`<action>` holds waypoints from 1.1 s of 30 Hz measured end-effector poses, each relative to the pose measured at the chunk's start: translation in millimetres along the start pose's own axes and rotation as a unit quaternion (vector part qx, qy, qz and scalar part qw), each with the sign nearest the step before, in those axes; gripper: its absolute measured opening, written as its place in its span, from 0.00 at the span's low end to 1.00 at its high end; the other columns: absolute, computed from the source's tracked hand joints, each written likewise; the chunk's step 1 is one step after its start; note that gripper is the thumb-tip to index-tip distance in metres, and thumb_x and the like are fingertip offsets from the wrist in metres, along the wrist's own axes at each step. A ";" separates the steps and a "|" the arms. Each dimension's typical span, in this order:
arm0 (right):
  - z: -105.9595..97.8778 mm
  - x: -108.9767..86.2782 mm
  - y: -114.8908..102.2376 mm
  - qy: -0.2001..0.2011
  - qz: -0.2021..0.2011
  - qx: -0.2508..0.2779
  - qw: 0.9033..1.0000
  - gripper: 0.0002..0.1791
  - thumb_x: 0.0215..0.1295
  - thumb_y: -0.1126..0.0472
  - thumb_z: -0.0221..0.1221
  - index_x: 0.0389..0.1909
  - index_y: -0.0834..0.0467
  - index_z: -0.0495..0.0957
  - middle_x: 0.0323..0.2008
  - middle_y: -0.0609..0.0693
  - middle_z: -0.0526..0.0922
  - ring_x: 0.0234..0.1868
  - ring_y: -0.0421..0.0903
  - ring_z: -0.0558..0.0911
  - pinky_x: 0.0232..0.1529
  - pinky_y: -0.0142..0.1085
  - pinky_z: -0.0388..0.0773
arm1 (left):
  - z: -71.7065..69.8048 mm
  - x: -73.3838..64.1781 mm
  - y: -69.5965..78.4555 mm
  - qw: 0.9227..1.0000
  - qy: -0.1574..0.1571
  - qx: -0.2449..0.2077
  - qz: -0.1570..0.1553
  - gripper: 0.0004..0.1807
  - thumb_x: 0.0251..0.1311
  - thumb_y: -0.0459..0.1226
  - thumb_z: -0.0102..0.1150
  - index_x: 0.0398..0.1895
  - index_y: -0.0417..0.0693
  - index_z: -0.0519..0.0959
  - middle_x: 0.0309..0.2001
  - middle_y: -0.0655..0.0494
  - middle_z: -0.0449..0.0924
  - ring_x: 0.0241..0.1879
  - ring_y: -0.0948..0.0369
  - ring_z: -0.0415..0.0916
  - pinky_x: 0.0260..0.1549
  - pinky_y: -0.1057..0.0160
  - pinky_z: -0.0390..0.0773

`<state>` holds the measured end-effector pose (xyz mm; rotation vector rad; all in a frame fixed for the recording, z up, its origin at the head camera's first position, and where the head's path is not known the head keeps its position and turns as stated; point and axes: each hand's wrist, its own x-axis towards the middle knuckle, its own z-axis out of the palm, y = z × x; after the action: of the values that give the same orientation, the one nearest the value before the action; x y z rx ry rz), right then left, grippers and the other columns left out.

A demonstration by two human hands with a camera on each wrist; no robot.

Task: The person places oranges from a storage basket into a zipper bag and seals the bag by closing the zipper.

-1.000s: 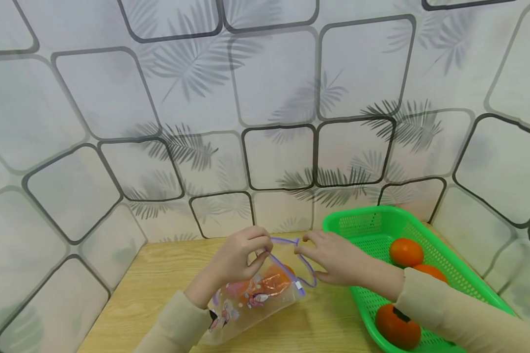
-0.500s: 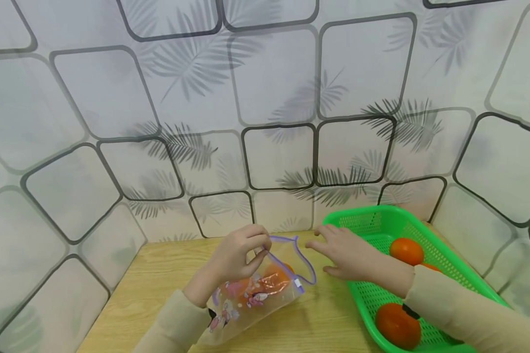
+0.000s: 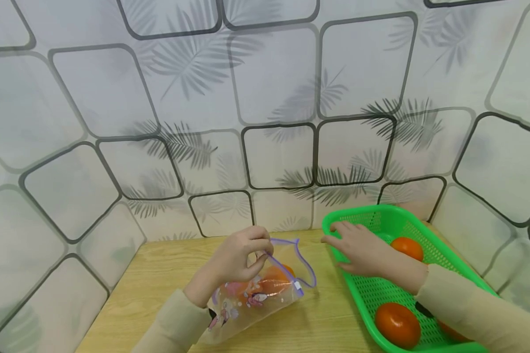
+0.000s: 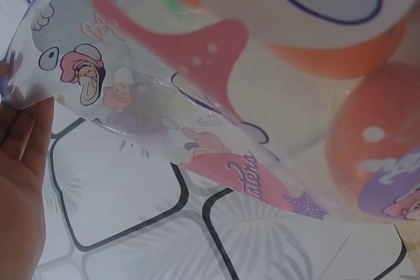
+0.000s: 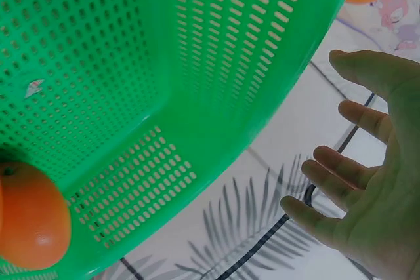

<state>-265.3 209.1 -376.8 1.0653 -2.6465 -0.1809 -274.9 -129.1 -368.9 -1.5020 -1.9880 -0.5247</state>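
From my seat I have the left hand (image 3: 243, 252) pinching the purple-edged mouth of a clear printed bag (image 3: 243, 318) at its left end; the grip seems meant to hold the mouth raised, since soft film would likely sag shut by itself; the mouth gapes toward the right, its white slider (image 3: 297, 285) at the near end. The bag lies near the middle of the table (image 3: 159, 274), with orange-red fruit (image 4: 367, 122) showing through the film; that weight, I judge, anchors it while one hand minds the rim.

My right hand (image 3: 362, 247) holds nothing, its fingers spread wide by the far left side of the green basket (image 3: 382, 289); I cannot tell whether it touches the rim; the basket stands to the right, just where that arm reaches easily. Inside it I make out a near fruit (image 3: 397, 325) and a far fruit (image 3: 407, 247); another is partly hidden under the right sleeve (image 3: 463, 294).
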 end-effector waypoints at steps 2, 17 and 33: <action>1.5 -1.6 3.3 0.000 0.004 0.002 1.000 0.36 0.56 0.50 0.79 0.65 0.50 0.78 0.59 0.59 0.79 0.57 0.57 0.81 0.49 0.56 0.84 | 0.4 -0.4 -0.2 1.000 -0.001 -0.002 0.000 0.08 0.54 0.27 0.62 0.31 0.50 0.82 0.35 0.58 0.79 0.33 0.65 0.74 0.35 0.72 0.79; 13.4 -14.7 31.4 -0.012 0.055 0.008 0.998 0.36 0.55 0.49 0.79 0.64 0.51 0.78 0.57 0.61 0.79 0.56 0.61 0.81 0.47 0.59 0.84 | 1.5 -2.9 -3.2 1.000 0.013 -0.027 -0.011 0.08 0.54 0.27 0.60 0.30 0.50 0.80 0.35 0.57 0.79 0.34 0.64 0.74 0.36 0.70 0.79; 29.3 -31.3 62.9 -0.015 0.095 0.034 0.995 0.35 0.52 0.51 0.81 0.60 0.53 0.80 0.52 0.63 0.78 0.50 0.62 0.80 0.39 0.57 0.83 | -0.2 -4.4 -1.6 1.000 0.015 -0.015 -0.015 0.10 0.49 0.25 0.63 0.29 0.51 0.80 0.36 0.59 0.79 0.34 0.64 0.75 0.35 0.70 0.79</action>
<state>-294.1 276.5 -397.6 0.8300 -2.7791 -0.0672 -275.5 -132.9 -371.6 -1.4755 -1.9906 -0.5891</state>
